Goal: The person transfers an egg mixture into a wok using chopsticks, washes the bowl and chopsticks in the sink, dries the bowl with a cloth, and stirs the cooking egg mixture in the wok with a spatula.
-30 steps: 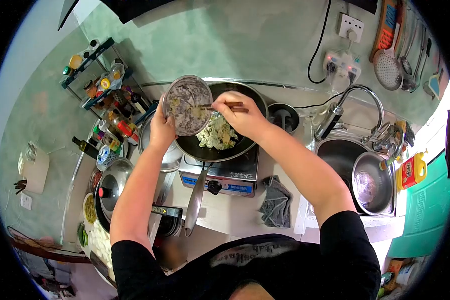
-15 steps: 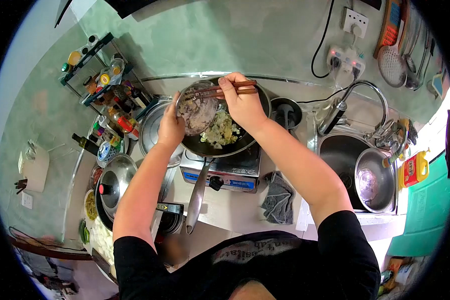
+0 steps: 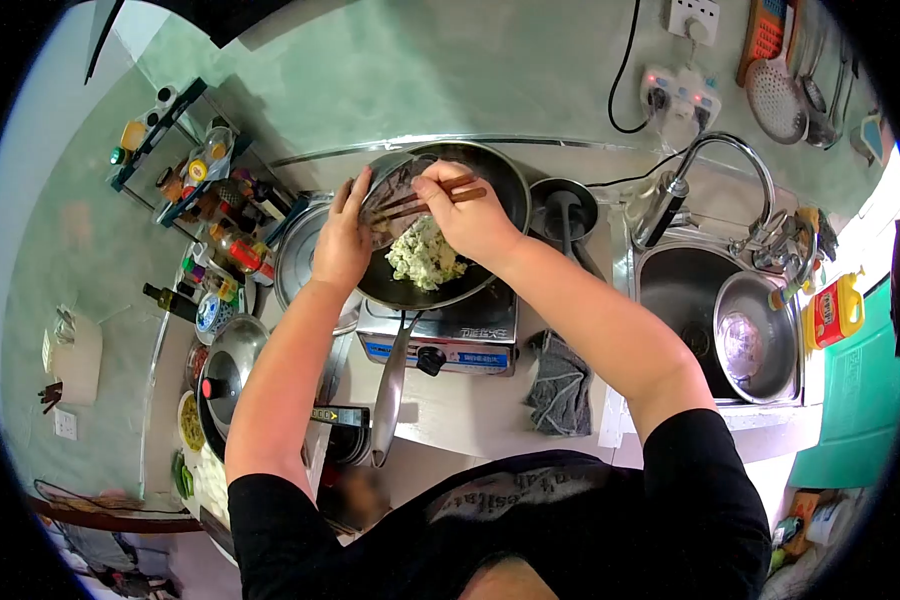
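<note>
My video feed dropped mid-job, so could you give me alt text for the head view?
The left hand holds a tilted bowl over a frying pan containing a heap of pale, lumpy food, while the right hand holds chopsticks at the bowl. The pan sits on a stove, with a gray cloth and a sink to the right.

Black shirt (image 3: 515, 495), near side: printed lettering, partly legible, approximately "esitat". Stove (image 3: 470, 338), center: markings on top plate and blue front label (image 3: 480, 359), too small to read. Yellow bottle (image 3: 834, 312), far right: red label, characters illegible.
</note>
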### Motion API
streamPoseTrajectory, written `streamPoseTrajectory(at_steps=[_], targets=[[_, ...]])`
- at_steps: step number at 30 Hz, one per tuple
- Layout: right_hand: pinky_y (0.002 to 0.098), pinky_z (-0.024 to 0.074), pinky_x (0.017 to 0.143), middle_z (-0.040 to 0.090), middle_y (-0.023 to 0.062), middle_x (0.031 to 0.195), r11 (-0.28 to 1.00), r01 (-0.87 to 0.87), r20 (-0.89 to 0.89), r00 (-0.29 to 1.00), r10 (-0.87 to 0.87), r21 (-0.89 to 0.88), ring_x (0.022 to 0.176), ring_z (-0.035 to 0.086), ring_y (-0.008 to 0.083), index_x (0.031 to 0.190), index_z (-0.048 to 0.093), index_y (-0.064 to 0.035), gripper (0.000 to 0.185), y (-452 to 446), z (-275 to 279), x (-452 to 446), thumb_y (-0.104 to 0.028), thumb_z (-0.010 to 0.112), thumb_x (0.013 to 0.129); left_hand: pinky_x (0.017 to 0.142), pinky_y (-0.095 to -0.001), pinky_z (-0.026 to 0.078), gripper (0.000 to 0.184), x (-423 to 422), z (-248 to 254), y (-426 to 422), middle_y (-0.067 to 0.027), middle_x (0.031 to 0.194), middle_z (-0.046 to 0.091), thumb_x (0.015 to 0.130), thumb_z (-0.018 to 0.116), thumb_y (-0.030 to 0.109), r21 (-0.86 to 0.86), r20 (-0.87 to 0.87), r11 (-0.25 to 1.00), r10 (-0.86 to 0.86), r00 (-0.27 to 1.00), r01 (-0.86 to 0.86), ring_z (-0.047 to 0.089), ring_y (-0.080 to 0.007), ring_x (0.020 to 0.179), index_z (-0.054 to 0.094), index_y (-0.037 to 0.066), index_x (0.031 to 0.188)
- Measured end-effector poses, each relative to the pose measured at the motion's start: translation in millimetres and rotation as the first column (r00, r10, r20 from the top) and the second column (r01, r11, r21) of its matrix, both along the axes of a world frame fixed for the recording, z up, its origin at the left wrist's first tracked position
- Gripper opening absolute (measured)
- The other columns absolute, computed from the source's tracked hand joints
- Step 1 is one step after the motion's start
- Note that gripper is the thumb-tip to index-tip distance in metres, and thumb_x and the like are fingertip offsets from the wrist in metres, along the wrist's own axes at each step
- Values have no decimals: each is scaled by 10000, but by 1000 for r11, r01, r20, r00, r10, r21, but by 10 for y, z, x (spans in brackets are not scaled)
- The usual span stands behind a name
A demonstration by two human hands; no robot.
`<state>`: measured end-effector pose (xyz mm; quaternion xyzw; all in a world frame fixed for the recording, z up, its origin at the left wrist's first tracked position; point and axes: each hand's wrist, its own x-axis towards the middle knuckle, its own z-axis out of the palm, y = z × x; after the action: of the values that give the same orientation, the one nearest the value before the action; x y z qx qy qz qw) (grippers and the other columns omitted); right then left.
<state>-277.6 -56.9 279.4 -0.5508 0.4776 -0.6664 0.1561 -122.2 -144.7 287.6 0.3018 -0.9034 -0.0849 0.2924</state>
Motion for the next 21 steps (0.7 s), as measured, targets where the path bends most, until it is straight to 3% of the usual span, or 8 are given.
streamPoseTrajectory(at_steps=[3, 7, 9, 13, 16, 21], targets=[[311, 390, 661, 508, 87, 705, 990, 138, -224, 965, -136, -6, 713, 492, 227, 766, 510, -20, 194, 71, -33, -79, -201, 477, 828, 790, -388, 410, 692, 16, 29, 3, -184, 1235, 341, 673, 380, -105, 1, 46, 999, 35, 998, -35, 456, -381, 991, 270, 205, 1281], [323, 388, 660, 510, 97, 723, 985, 171, -181, 969, -171, -19, 718, 492, 246, 766, 507, -19, 204, 117, 32, -49, -211, 475, 828, 790, -387, 410, 703, 17, 26, -11, -183, 1241, 335, 670, 382, -106, -34, 42, 999, 18, 999, -17, 458, -381, 988, 262, 215, 1284], [331, 387, 661, 505, 107, 733, 978, 163, -152, 971, -182, -134, 723, 489, 254, 770, 507, -19, 206, 21, 2, -18, -215, 478, 825, 787, -388, 412, 703, -4, 39, 36, -193, 1239, 334, 669, 383, -106, -55, 77, 998, 13, 997, -9, 455, -386, 988, 263, 212, 1286], [332, 384, 670, 503, 111, 736, 988, 150, -182, 971, -155, -41, 740, 483, 262, 765, 505, -21, 203, 28, -79, -53, -214, 483, 823, 775, -394, 416, 699, 0, 17, 47, -200, 1236, 336, 670, 385, -105, -37, 98, 999, 3, 995, 1, 452, -391, 987, 262, 201, 1287], [331, 381, 672, 497, 109, 734, 985, 169, -274, 947, -170, -29, 740, 481, 258, 762, 501, -18, 201, 116, -83, -116, -209, 484, 822, 674, -409, 451, 706, 15, -21, 13, -221, 1223, 350, 670, 427, -55, -127, 76, 991, 62, 995, -52, 515, -394, 855, 259, 262, 1278], [327, 380, 664, 480, 107, 722, 989, 127, -174, 975, -138, -72, 724, 473, 252, 756, 492, -19, 194, 54, -53, -61, -202, 486, 820, 657, -404, 453, 701, 14, -27, 6, -217, 1226, 352, 673, 426, -51, -142, 76, 988, 63, 995, -51, 529, -385, 823, 253, 248, 1283]])
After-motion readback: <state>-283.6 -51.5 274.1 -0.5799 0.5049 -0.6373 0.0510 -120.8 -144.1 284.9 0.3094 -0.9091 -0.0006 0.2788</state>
